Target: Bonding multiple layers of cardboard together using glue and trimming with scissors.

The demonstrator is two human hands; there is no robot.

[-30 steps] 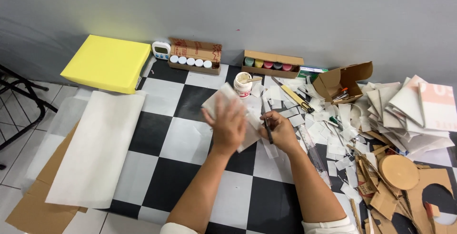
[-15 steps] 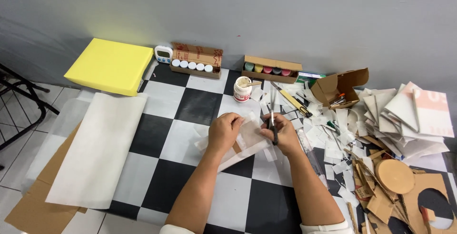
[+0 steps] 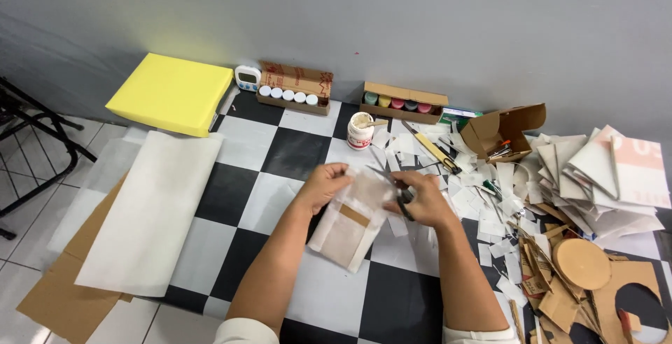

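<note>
My left hand [image 3: 323,185] pinches the top edge of a folded sheet of thin white paper [image 3: 350,221] with a brown cardboard piece showing through it. The sheet hangs down over the black-and-white checkered floor mat [image 3: 238,204]. My right hand [image 3: 423,200] grips a pair of scissors [image 3: 392,183] by the dark handles, the blades pointing left at the paper's upper edge. Both hands meet over the middle of the mat.
A yellow block [image 3: 171,93] and a large white paper sheet [image 3: 150,207] over cardboard lie at left. Paint-pot boxes [image 3: 294,88] [image 3: 402,101], a timer [image 3: 247,78] and a glue jar [image 3: 360,130] line the wall. Paper scraps and cardboard offcuts [image 3: 574,260] pile at right.
My left hand has turned the paper down from a raised, spread position to hang lower. My right hand brought the scissors up against the paper's top edge.
</note>
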